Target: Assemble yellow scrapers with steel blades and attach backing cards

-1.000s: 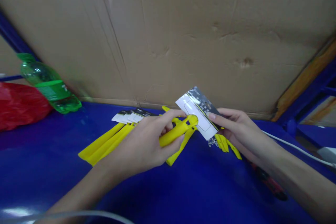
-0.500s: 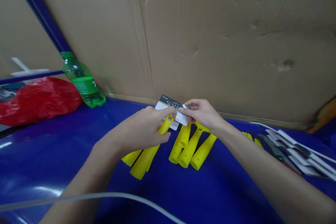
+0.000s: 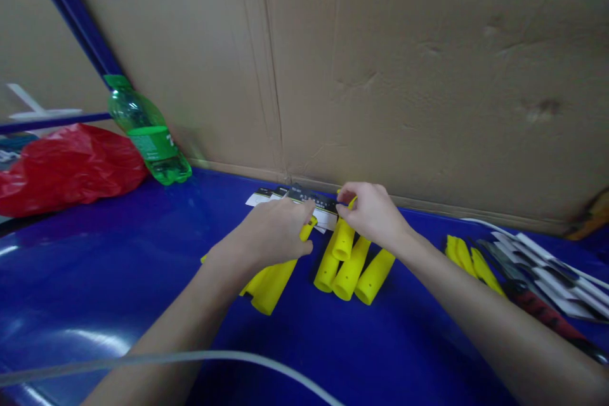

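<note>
Our left hand is closed around a bright yellow tubular plastic handle, whose narrow tip pokes past our fingers. Our right hand pinches a thin yellow tip just above four yellow plastic tubes, beside a row of white-and-black printed cards, their small print unreadable. All lie on a glossy blue table. Farther left, a green plastic bottle shows a white "7" on its label.
</note>
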The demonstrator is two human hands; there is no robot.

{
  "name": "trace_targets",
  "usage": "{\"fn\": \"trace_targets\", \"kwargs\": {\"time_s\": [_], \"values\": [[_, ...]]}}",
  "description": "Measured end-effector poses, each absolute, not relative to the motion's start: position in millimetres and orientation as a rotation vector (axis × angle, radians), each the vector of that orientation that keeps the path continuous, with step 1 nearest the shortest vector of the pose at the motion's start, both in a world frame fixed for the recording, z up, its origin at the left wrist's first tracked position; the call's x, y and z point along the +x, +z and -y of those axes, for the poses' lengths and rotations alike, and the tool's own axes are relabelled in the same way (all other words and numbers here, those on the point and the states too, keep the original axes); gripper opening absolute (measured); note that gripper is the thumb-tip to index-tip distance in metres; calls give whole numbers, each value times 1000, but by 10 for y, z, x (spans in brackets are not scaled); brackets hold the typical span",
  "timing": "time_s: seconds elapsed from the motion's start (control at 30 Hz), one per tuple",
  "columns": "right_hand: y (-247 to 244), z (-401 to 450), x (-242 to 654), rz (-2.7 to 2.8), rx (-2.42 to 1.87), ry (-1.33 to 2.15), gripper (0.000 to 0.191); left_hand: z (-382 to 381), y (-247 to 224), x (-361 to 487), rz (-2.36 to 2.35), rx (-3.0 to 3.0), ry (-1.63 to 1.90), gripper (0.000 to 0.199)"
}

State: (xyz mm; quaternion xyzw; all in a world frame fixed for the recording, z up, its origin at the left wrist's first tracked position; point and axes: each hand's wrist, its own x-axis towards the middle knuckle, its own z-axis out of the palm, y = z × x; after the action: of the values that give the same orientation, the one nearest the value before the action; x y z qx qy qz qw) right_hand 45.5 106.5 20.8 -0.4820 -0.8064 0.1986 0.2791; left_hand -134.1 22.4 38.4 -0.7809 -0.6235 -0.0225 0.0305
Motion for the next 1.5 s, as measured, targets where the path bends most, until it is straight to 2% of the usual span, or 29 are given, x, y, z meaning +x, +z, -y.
{"fn": "trace_targets", "kwargs": {"time_s": [0.07, 0.23, 0.4, 0.53, 0.63, 0.93, 1.27, 1.37, 1.5], "values": [[185, -1018, 536, 2165, -1336, 492, 5, -228, 366, -1303, 1919, -2416, -59, 22], [96, -1005, 631, 2074, -1440, 711, 25, -281, 300, -1262, 1874, -2460, -101, 15], [140, -1022, 676, 1880, -1435, 943, 23, -320, 270, -1187, 1845, -2433, -192, 16], [248, -929, 867, 1744, -1355, 1112, 17, -330, 226, -1040, 1820, -2498, -262, 32], [288, -796, 1086, 1671, -1314, 1192, 16, -336, 179, -932, 1832, -2526, -325, 36], [195, -392, 1852, 1448, -1278, 1233, 43, -276, 213, -783, 1820, -2525, -278, 36], [124, -276, 2373, 1461, -1185, 1210, 45, -318, 363, -445, 1721, -2447, -253, 44], [43, -227, 2407, 1480, -1127, 1151, 38, -348, 389, -268, 1710, -2535, -412, 49], [16, -98, 2370, 1568, -1083, 1041, 30, -299, 340, 21, 1999, -2935, -1143, 40]]}}
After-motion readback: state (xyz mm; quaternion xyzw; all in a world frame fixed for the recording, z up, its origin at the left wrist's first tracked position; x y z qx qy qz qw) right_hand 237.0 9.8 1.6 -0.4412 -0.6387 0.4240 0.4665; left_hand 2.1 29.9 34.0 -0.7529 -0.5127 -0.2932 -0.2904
